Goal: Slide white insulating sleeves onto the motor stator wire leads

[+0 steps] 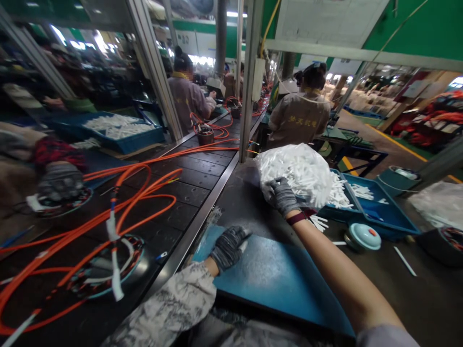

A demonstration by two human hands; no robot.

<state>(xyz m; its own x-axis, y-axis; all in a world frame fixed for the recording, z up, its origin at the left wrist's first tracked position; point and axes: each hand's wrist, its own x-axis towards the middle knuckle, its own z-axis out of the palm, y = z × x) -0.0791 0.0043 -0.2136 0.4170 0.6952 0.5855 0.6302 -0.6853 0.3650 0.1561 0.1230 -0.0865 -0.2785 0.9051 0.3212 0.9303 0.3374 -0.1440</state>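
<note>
Resting in head view: left hand [229,248], half-curled, contents unclear, near far left corner of blue mat [271,274]. Right hand [284,196]: fingers bent on plastic bag [285,164] of white tubes [313,180], firm hold unclear; bag beyond mat's far edge, at blue trays' [392,212] left edge.

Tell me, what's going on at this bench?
A person's gloved right hand is on a clear bag full of white strips; the gloved left hand is over a blue mat. Across the dark line, where orange cables lie, a co-worker's gloved hand is at a round part.
</note>
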